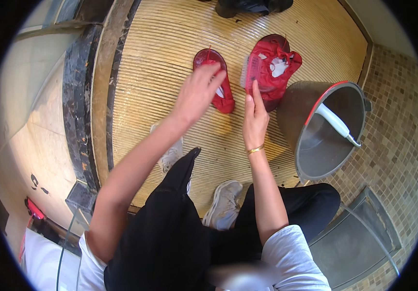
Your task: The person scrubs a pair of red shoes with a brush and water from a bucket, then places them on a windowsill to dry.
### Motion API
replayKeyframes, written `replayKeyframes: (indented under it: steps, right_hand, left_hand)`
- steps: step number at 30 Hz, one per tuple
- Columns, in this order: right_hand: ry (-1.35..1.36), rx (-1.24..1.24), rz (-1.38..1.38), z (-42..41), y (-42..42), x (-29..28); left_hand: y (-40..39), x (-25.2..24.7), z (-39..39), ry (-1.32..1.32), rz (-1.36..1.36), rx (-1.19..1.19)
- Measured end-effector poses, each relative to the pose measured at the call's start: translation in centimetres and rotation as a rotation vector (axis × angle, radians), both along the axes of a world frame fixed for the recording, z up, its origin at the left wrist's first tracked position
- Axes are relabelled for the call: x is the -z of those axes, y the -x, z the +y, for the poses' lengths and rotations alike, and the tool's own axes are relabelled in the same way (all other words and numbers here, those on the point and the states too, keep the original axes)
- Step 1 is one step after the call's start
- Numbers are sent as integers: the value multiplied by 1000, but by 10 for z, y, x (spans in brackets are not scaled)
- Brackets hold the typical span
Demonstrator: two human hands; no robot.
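Two red shoes or slippers lie on the yellow ribbed floor. The left red shoe (225,103) is narrow; my left hand (198,89) is over its upper part and hides some of it, with the fingers slightly curled, so whether they touch or pinch it is unclear. To the right, my right hand (256,120) holds a pink scrubbing brush (254,69) with pale bristles that point left. The brush stands at the left edge of the right red shoe (280,85), whose loose red fabric lies bunched with white patches showing. A gold bracelet circles my right wrist.
A grey bucket (289,105) with a red-marked rim and a white handle grip stands tilted at the right. Beyond the shoes is dark footwear (245,7). Mosaic tile (394,109) and a grey panel (354,247) lie right, a dark stone edge (80,109) left.
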State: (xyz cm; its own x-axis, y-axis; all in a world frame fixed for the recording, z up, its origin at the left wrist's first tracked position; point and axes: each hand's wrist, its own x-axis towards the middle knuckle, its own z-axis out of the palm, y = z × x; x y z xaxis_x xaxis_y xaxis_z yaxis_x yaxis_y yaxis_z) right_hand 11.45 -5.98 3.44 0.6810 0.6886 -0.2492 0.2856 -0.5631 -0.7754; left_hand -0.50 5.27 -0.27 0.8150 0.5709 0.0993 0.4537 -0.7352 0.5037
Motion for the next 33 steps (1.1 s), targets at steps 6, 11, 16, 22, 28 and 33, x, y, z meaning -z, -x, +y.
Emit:
replayKeyframes:
  steps: [6,11,16,22,28,33]
  right_hand:
    - [0,27,81,-2,14,-1]
    - [14,44,107,0,15,0]
    - [-65,9,62,6,14,2]
    - [-72,-51,-29,12,16,25]
    - [99,-207,-204,-1,36,18]
    - [81,-336,-245,-42,79,40]
  left_hand:
    - [-16,11,46,-37,76,-24]
    - [17,9,53,127,159,-213]
    - [74,14,46,676,108,-611]
    - [60,-12,-3,555,163,-584]
    - [49,-15,-40,161,274,-89]
    - [50,-3,-53,203,466,-16]
